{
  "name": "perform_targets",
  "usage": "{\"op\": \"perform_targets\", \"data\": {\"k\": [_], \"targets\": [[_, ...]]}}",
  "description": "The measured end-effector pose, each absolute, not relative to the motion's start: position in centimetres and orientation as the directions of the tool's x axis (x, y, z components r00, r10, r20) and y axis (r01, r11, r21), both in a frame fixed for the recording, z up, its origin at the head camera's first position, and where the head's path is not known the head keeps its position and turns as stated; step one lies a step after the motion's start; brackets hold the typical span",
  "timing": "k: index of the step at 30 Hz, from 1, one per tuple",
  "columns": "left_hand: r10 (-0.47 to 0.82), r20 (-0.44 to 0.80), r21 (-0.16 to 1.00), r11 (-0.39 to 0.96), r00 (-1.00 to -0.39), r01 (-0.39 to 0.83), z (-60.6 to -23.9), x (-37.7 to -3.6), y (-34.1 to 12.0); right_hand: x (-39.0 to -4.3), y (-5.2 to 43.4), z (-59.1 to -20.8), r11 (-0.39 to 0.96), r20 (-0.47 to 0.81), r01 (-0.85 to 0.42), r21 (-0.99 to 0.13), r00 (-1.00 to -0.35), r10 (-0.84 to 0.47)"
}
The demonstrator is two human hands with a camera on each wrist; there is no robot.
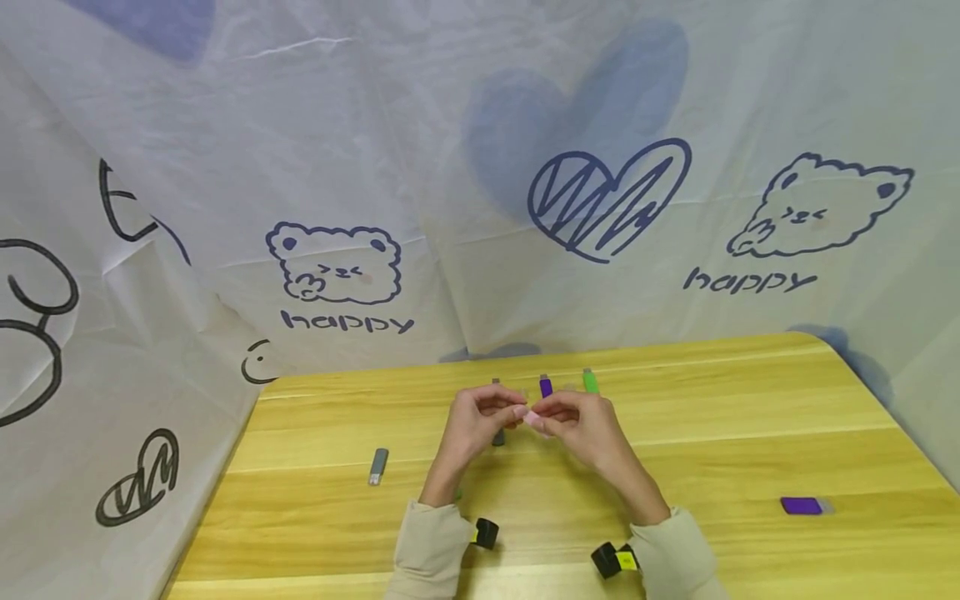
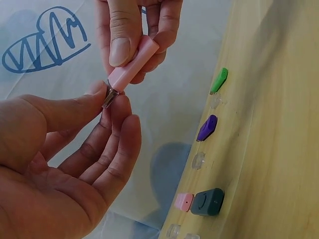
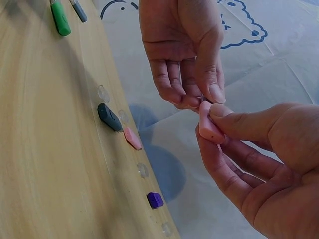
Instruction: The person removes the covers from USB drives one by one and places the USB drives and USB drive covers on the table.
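In the head view both hands meet over the far middle of the table. My right hand (image 1: 592,429) grips the body of a pink USB flash drive (image 2: 133,64) between thumb and fingers. The thumb and index finger of my left hand (image 1: 468,427) pinch the drive's metal plug end (image 2: 108,97). A dark green USB drive (image 2: 208,201) and another pink USB drive (image 2: 184,201) lie side by side on the table below the hands. Beyond the right hand lie a purple USB drive (image 1: 546,385) and a green USB drive (image 1: 591,381).
On the wooden table (image 1: 735,433), a grey USB drive (image 1: 378,467) lies to the left and a purple USB drive (image 1: 801,506) far right. Several small clear pieces, one a clear disc (image 2: 198,160), lie among the drives. A printed cloth (image 1: 465,167) hangs behind the table.
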State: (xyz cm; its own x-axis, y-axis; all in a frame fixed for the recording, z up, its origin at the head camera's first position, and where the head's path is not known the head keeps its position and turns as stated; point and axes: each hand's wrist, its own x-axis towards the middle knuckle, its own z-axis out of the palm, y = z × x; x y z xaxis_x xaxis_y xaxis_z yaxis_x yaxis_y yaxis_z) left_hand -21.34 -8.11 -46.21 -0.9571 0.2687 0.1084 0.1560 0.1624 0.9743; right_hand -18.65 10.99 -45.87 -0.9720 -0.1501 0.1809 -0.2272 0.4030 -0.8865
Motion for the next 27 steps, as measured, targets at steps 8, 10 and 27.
{"op": "perform_targets", "data": {"k": [8,10,27], "targets": [[0.223,0.111,0.979,0.146,-0.969,0.146,-46.1,-21.1,-8.0,-18.4,10.9,-45.7,0.4,0.16,-0.198,-0.895,-0.979,-0.126],[0.213,0.114,0.979,0.14,-0.97,0.146,-46.0,-21.0,-7.8,-18.4,10.9,-45.5,0.397,0.158,-0.193,-0.897,-0.98,-0.12],[0.044,0.144,0.984,0.099,-0.989,0.148,-45.4,-21.2,-8.6,-18.0,11.4,-44.5,0.391,0.098,-0.121,-0.912,-0.992,-0.079]]}}
